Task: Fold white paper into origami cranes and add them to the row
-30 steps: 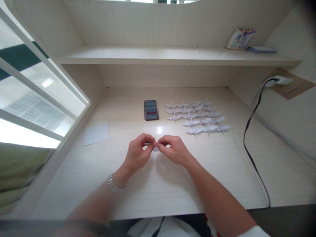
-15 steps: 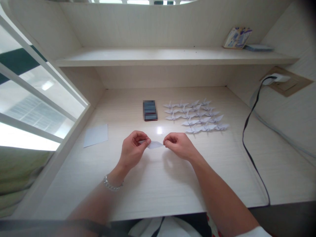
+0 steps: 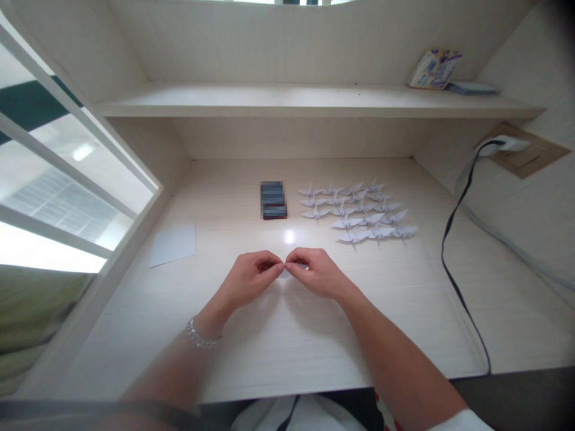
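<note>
Desk [image 3: 269, 353], pale wood grain: walls are enclosing its back and right side, and its front edge is running beneath the arms, with pale surface stretching out to both sides of them. Railing [image 3: 63, 160], white, is bounding the left, green fabric [image 3: 36, 326] showing beyond its bars. Shelf [image 3: 269, 96], pale, is spanning the back and bearing two items at its right end. Cable [image 3: 444, 254], black, is trailing from a socket plate [image 3: 536, 160] on the right wall to the front edge, right of the right arm [image 3: 404, 353]. Paper cranes [image 3: 371, 219], white, in rows, are occupying the desk beyond the right hand [image 3: 320, 273]. Left hand [image 3: 251, 276] and right hand are meeting near the middle, thumbs and fingers pinching one small folded paper [image 3: 284, 274], which they are mostly hiding. White sheet [image 3: 173, 245] is lying at left, well apart from the left hand. Dark item [image 3: 274, 200], pixelated, is lying beyond the hands, left of the cranes. Printed packet [image 3: 434, 69] is leaning on the shelf, a flat bluish item [image 3: 471, 88] lying beside it. Bracelet [image 3: 203, 341], silver chain, is circling the left wrist.
</note>
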{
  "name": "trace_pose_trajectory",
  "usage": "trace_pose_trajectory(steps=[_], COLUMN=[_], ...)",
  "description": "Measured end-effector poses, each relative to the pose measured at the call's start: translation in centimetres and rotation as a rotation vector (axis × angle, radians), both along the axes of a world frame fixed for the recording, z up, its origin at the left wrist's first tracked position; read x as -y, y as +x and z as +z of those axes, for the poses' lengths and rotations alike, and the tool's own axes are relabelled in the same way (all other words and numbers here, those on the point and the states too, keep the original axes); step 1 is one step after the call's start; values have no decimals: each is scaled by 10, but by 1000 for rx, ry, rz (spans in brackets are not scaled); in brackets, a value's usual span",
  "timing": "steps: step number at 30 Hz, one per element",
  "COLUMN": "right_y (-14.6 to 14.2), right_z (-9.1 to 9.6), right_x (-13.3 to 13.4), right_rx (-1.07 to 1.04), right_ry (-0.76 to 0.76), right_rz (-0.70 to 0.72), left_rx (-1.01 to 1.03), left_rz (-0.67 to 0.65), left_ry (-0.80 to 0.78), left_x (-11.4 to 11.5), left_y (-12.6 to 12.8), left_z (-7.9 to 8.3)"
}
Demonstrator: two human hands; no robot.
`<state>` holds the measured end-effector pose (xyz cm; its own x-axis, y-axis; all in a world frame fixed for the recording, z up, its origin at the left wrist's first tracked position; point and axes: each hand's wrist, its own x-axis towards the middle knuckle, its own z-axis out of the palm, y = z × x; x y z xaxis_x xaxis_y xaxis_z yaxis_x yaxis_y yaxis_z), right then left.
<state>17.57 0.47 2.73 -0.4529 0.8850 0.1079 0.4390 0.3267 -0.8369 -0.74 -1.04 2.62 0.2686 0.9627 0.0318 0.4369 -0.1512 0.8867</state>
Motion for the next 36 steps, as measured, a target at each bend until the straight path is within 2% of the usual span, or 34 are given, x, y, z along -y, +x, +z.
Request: trace_pose_trajectory(steps=[4,11,16,20,26,36], right_y=[1,6,18,19,12,8], right_z=[0,-4,-3,-1,4,2], right_x=[0,-4,-11,-11,-5,-3], right_rx=[-2,-105,-213,-207,-139,-104], right_ry=[-70,-235,-297,-237,-57,-27], right_rz=[55,49,-10,-14,70,91], left_rx=[-86,52,75,156,126,-10], left_rz=[-80,-156,-114,-57,-100,-92], left_ry=[-22,-222,-165,-116,-55,78], left_x=[0,0,-4,-6,0,2], left_y=[-3,-8,-20,-19,-9,-4], left_z=[5,8,8,6,7,8])
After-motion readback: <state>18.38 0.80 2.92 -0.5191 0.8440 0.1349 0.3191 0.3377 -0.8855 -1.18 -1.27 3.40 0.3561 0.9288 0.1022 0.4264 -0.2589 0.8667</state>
